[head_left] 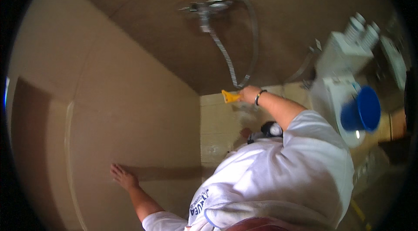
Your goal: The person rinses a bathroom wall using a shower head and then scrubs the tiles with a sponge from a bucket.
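My left hand (pixel 125 177) rests against the brown wall (pixel 130 113) on the left, its fingers stretched out flat with nothing in them. Out in front, my right hand (pixel 250 94) is closed around the handle of a small yellow scraper (pixel 230 96); its wide, wedge-shaped end points left. The grip hides most of the handle. Just beyond this hand hangs the loop of a metal shower hose (pixel 225 57), which comes down from a chrome mixer tap (pixel 204 11) on the far wall. A dark bracelet (pixel 260 97) circles my right wrist.
To the right stands a white toilet (pixel 332 89), with a blue bucket (pixel 363 110) on its bowl. White bottles (pixel 355 30) stand on the cistern (pixel 342 55). The light tiled floor (pixel 213 128) lies below, partly covered by my body. Beside my feet is a dark, round-faced object (pixel 272 129).
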A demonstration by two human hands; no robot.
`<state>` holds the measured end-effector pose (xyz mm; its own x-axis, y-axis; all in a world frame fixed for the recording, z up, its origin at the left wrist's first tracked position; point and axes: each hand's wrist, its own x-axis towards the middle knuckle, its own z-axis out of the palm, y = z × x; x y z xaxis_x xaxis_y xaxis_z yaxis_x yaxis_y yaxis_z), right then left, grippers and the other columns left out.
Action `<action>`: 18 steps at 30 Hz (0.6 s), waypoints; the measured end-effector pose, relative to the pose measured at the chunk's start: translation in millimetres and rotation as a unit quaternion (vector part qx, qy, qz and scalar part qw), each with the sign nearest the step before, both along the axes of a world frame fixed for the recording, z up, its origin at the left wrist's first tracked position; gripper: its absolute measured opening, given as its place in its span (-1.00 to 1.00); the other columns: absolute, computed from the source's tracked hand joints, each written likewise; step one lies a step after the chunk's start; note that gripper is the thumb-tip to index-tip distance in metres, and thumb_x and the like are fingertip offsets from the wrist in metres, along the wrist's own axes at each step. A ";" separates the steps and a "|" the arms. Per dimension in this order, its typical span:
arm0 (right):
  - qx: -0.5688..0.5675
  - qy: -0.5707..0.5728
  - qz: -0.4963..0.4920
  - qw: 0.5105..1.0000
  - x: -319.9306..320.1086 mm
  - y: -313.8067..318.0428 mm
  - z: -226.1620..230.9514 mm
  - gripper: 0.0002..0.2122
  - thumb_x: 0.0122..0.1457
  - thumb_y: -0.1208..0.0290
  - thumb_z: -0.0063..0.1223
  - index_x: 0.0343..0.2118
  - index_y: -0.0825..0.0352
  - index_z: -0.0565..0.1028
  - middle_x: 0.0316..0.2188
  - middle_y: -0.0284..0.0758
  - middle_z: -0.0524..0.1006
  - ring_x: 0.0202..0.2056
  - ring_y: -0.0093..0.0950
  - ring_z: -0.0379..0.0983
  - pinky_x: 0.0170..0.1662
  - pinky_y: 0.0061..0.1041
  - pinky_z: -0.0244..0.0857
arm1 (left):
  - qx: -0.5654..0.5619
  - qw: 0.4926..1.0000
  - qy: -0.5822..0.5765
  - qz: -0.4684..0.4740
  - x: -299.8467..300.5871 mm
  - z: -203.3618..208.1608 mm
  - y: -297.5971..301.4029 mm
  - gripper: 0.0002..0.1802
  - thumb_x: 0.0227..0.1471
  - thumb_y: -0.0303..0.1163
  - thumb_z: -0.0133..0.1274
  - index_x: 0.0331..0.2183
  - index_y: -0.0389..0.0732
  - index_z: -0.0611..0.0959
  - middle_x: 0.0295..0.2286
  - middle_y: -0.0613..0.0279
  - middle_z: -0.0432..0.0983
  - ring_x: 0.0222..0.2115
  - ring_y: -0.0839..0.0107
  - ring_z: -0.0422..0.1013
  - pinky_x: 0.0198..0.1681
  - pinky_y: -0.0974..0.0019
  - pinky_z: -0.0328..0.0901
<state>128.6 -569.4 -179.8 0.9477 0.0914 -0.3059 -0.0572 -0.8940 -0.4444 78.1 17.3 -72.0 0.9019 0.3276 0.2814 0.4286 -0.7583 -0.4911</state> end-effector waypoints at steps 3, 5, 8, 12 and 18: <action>0.006 -0.027 -0.096 0.995 -68.4 -71.5 -2.9 -0.72 -0.09 0.16 -0.15 -0.38 0.21 0.42 -0.44 -0.21 0.43 -0.36 -0.26 0.34 -0.27 -0.36 0.20 | 0.032 0.995 0.079 0.046 -8.1 -7.5 -12.4 -0.40 -0.14 -0.35 -0.34 0.01 -0.15 0.00 0.05 0.24 -0.32 0.06 0.25 -0.29 0.06 0.18 -0.23; 0.012 -0.060 -0.173 0.983 -103.9 -107.6 -6.3 -0.73 -0.11 0.19 -0.14 -0.37 0.23 0.42 -0.44 -0.18 0.43 -0.35 -0.25 0.34 -0.28 -0.35 0.19 | -0.021 0.991 0.114 0.064 -4.1 -12.4 -25.0 -0.39 -0.14 -0.31 -0.33 0.02 -0.16 -0.01 0.05 0.18 -0.30 0.06 0.23 -0.27 0.06 0.19 -0.23; 0.050 -0.145 -0.282 0.947 -153.1 -158.0 1.5 -0.74 -0.14 0.26 -0.09 -0.36 0.24 0.41 -0.44 -0.14 0.42 -0.34 -0.23 0.33 -0.29 -0.33 0.18 | -0.036 0.976 0.209 0.055 -12.1 -41.8 -25.6 -0.37 -0.15 -0.24 -0.30 0.01 -0.16 0.01 0.04 0.10 -0.28 0.05 0.19 -0.25 0.06 0.21 -0.23; 0.094 -0.169 -0.463 0.865 -197.9 -216.0 20.9 -0.77 -0.20 0.41 -0.12 -0.41 0.35 0.40 -0.55 -0.13 0.43 -0.44 -0.25 0.37 -0.39 -0.35 0.24 | -0.074 0.944 0.317 0.047 -10.9 -89.3 -68.0 -0.36 -0.18 -0.20 -0.24 0.00 -0.15 0.08 0.03 0.02 -0.26 0.05 0.14 -0.24 0.06 0.22 -0.25; 0.428 -0.107 -0.764 0.471 -267.5 -319.9 -64.6 -0.74 -0.08 0.46 -0.30 -0.27 0.28 0.30 -0.71 -0.31 0.28 -0.74 -0.47 0.23 -0.75 -0.54 0.16 | -0.179 0.919 0.349 -0.036 -32.7 -107.8 -222.8 -0.37 -0.19 -0.15 -0.18 -0.03 -0.15 0.15 0.03 0.00 -0.27 0.04 0.12 -0.23 0.06 0.23 -0.20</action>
